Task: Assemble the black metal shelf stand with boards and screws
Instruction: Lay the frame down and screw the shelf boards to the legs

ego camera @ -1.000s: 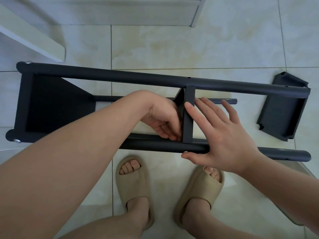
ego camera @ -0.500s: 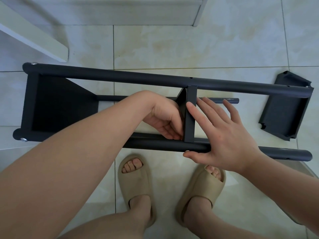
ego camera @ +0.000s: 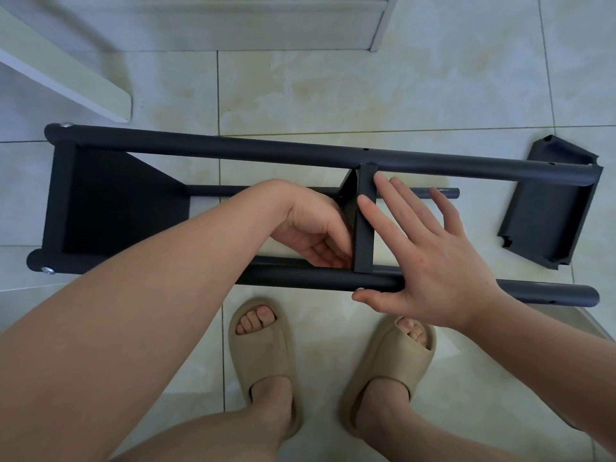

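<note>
Nearest, at the bottom of the frame, two beige slippers [ego camera: 263, 355] stand on the tiled floor [ego camera: 400, 78]. Just beyond them lies the shelf stand's near tube [ego camera: 300, 278], running left to right across the middle. The right hand [ego camera: 433, 261] lies flat, fingers wide and straight across the middle board [ego camera: 365, 241], thumb tucked against that tube. The left hand [ego camera: 310, 228] curls in against the board's left face. Whether its fingers pinch a screw, I cannot tell. Farther off are the far tube [ego camera: 233, 148], the end board [ego camera: 116, 201] fixed at left, and a loose board [ego camera: 553, 211] at right. The frame looks stiff and fairly heavy, its paint smooth, so it is best gripped on a tube beside a joint. The unfastened right end may splay.
</note>
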The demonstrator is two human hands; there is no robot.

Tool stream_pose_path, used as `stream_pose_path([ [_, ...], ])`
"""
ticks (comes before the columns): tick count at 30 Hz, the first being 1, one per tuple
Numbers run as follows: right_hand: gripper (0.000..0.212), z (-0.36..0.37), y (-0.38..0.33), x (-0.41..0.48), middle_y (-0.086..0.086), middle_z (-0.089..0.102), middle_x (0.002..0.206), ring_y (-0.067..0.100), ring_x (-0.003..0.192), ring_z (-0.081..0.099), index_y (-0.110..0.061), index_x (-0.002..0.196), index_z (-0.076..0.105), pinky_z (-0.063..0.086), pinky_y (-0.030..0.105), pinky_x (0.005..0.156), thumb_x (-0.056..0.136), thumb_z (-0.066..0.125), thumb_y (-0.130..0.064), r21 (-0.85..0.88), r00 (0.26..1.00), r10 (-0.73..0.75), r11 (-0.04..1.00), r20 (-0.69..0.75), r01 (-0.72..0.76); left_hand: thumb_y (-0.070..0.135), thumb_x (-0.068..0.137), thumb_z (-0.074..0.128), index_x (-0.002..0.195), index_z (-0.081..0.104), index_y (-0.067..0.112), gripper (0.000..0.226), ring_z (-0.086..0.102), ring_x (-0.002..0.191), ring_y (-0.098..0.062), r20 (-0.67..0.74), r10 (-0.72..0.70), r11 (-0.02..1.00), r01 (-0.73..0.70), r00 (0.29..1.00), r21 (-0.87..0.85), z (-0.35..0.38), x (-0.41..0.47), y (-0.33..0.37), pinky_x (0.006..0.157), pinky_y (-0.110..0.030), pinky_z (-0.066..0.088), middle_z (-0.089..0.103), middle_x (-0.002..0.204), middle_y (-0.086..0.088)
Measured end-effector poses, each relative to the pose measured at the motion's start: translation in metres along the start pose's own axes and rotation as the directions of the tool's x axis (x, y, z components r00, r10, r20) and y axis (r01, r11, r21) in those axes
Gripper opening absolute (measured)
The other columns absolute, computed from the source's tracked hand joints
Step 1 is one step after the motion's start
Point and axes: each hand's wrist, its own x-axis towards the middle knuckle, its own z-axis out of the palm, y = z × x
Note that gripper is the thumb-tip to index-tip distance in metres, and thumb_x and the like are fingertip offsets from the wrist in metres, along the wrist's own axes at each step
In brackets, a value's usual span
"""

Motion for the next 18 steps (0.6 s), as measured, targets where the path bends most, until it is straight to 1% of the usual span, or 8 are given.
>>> stream_pose_path([
  [2, 0.105, -0.0002, 0.0, 0.0001, 0.009, 0.013, 0.168, 0.023, 0.155, 0.015, -0.013, 0.159, 0.028, 0.018, 0.06, 0.12, 0.082, 0.045, -0.082, -0.006, 1.0, -0.004, 1.0, -0.005, 0.004, 0.005, 0.093, 0.063, 0.097, 0.072, 0.009, 0.011, 0.065, 0.077, -0.015, -0.027, -0.007, 1.0, 0.008, 1.0, 0.026, 0.0006, 0.0018, -0.0011, 0.075, -0.025, 0.055, 0.071, 0.089, -0.006],
  [4, 0.104, 0.0001, 0.0, 0.0001, 0.008, 0.013, 0.169, 0.021, 0.156, 0.014, -0.013, 0.159, 0.027, 0.018, 0.06, 0.121, 0.083, 0.045, -0.082, -0.012, 1.0, -0.013, 1.0, -0.011, 0.012, 0.003, 0.093, 0.062, 0.092, 0.071, 0.009, 0.011, 0.064, 0.072, -0.013, -0.037, -0.003, 1.0, 0.004, 0.999, 0.022, 0.0013, 0.0036, -0.0017, 0.071, -0.023, 0.055, 0.069, 0.082, -0.005],
  [6, 0.104, 0.0008, 0.0002, 0.0, 0.007, 0.013, 0.168, 0.021, 0.156, 0.014, -0.012, 0.159, 0.026, 0.018, 0.06, 0.121, 0.084, 0.045, -0.081, -0.012, 1.0, -0.02, 1.0, -0.02, 0.02, 0.0, 0.093, 0.061, 0.089, 0.071, 0.007, 0.013, 0.065, 0.07, -0.013, -0.03, 0.007, 1.0, -0.007, 1.0, 0.008, 0.0015, 0.0041, -0.0013, 0.069, -0.023, 0.057, 0.069, 0.08, -0.006],
  [10, 0.104, 0.002, 0.0006, -0.0002, 0.008, 0.014, 0.168, 0.021, 0.155, 0.015, -0.01, 0.159, 0.026, 0.02, 0.06, 0.121, 0.084, 0.046, -0.08, -0.006, 0.999, -0.024, 1.0, -0.033, 0.023, -0.005, 0.092, 0.059, 0.095, 0.072, 0.004, 0.017, 0.071, 0.08, -0.016, 0.0, 0.023, 0.999, -0.023, 1.0, -0.037, -0.0004, 0.0005, -0.0008, 0.075, -0.024, 0.059, 0.073, 0.09, -0.01],
  [13, 0.104, 0.0022, 0.0007, 0.0, 0.007, 0.014, 0.168, 0.021, 0.155, 0.016, -0.011, 0.159, 0.026, 0.021, 0.061, 0.12, 0.084, 0.044, -0.08, -0.004, 0.999, -0.024, 1.0, -0.033, 0.024, 0.001, 0.093, 0.06, 0.103, 0.072, 0.005, 0.016, 0.069, 0.089, -0.019, 0.021, 0.005, 1.0, -0.004, 1.0, -0.03, 0.001, -0.0007, -0.0016, 0.083, -0.028, 0.057, 0.072, 0.103, -0.012],
  [15, 0.104, 0.0027, 0.0004, 0.0001, 0.007, 0.014, 0.168, 0.022, 0.155, 0.016, -0.011, 0.159, 0.026, 0.02, 0.061, 0.12, 0.084, 0.044, -0.08, -0.002, 0.999, -0.023, 1.0, -0.034, 0.023, 0.006, 0.093, 0.062, 0.098, 0.072, 0.01, 0.012, 0.066, 0.082, -0.016, -0.021, -0.008, 0.999, 0.008, 1.0, 0.037, 0.0028, 0.0013, -0.0021, 0.076, -0.025, 0.054, 0.072, 0.095, -0.006],
  [17, 0.104, 0.0029, 0.0004, -0.0001, 0.007, 0.014, 0.168, 0.022, 0.155, 0.016, -0.011, 0.159, 0.026, 0.02, 0.061, 0.12, 0.084, 0.044, -0.08, 0.001, 0.999, -0.025, 1.0, -0.035, 0.025, 0.005, 0.093, 0.062, 0.09, 0.071, 0.011, 0.011, 0.063, 0.072, -0.013, -0.054, -0.008, 0.998, 0.011, 0.999, 0.063, 0.0038, 0.0031, -0.0012, 0.067, -0.021, 0.052, 0.07, 0.08, -0.002],
  [18, 0.103, 0.0029, 0.0006, 0.0, 0.007, 0.014, 0.168, 0.022, 0.155, 0.017, -0.011, 0.159, 0.026, 0.02, 0.06, 0.12, 0.085, 0.044, -0.08, 0.001, 0.999, -0.026, 1.0, -0.037, 0.026, 0.003, 0.093, 0.062, 0.089, 0.07, 0.01, 0.012, 0.063, 0.07, -0.012, -0.057, -0.004, 0.998, 0.008, 0.998, 0.061, 0.0037, 0.0032, -0.0004, 0.065, -0.02, 0.052, 0.069, 0.077, -0.001],
])
